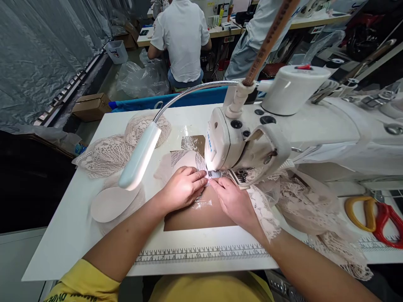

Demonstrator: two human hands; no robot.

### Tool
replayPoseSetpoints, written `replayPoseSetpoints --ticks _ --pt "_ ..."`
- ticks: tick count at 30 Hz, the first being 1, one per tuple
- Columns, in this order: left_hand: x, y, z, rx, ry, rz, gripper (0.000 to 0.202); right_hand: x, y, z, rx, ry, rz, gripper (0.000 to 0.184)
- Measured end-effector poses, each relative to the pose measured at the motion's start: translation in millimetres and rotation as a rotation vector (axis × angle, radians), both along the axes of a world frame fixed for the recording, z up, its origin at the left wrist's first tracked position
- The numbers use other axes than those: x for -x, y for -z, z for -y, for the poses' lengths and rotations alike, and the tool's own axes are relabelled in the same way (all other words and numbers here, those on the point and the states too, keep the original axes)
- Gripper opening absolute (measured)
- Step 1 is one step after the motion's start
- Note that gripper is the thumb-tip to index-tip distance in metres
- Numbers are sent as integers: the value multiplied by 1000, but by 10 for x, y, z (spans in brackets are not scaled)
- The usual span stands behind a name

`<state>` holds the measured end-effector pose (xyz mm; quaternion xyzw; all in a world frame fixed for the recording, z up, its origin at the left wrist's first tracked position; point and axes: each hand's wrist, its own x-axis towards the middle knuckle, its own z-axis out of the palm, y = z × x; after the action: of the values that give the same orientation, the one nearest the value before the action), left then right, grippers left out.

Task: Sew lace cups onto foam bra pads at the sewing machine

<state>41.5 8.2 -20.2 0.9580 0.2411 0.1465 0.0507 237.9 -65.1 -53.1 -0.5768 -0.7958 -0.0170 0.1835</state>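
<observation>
A pale lace piece (pixel 185 159) lies under the presser foot of the white sewing machine (pixel 226 142). My left hand (pixel 185 187) is closed on its near edge, fingertips just left of the foot. My right hand (pixel 231 199) pinches the edge from the right, its fingertips close to the left ones. Fingers and foot partly hide the fabric between them. Under both hands is a brown sheet (pixel 198 216) taped to the tabletop. A lace strip (pixel 262 212) drapes beside my right wrist.
A lamp (pixel 141 155) on a bendy neck hangs over the left side. Lace cups (pixel 107 155) and smooth pale cups (pixel 115 203) lie left. Scissors (pixel 374 216) and heaped lace (pixel 308 201) are right. A printed ruler (pixel 198 253) edges the table. A seated person (pixel 182 40) is beyond.
</observation>
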Motion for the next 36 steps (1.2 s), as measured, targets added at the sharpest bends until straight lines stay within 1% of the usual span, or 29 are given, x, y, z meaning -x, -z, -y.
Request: replayPoseSetpoints --ticks 4,8,11,15,22,25,27,30,32,34,36 --pt "-5 0 -32 -11 -28 -18 33 -1 -25 -6 -13 -8 -16 42" --pt "8 24 -80 -1 -86 -14 34 -32 -66 -6 17 -64 -103 41" --pt "23 47 -103 6 -150 9 32 -49 -103 -8 22 -118 -160 36" --pt "40 48 -106 -7 -251 0 32 -48 -148 -16 -27 -192 -209 32" --pt "110 55 -143 -50 -463 -58 33 -78 -96 -51 -100 -268 -223 28" --pt "144 1 -135 -22 -550 -100 33 -84 -88 -69 -132 -293 -211 28" --pt "198 -102 -101 21 -564 -139 34 -82 -89 -75 -142 -307 -211 28" --pt "403 -337 -15 81 -609 -164 39 -107 -117 -65 -121 -317 -243 27" --pt "642 -492 63 58 -710 -148 41 -175 -184 -36 -84 -333 -269 26" --pt "939 -596 177 1 -823 -159 44 -294 -308 22 17 -369 -263 24" --pt "1256 -616 336 16 -959 -215 40 -436 -469 108 171 -394 -218 23"
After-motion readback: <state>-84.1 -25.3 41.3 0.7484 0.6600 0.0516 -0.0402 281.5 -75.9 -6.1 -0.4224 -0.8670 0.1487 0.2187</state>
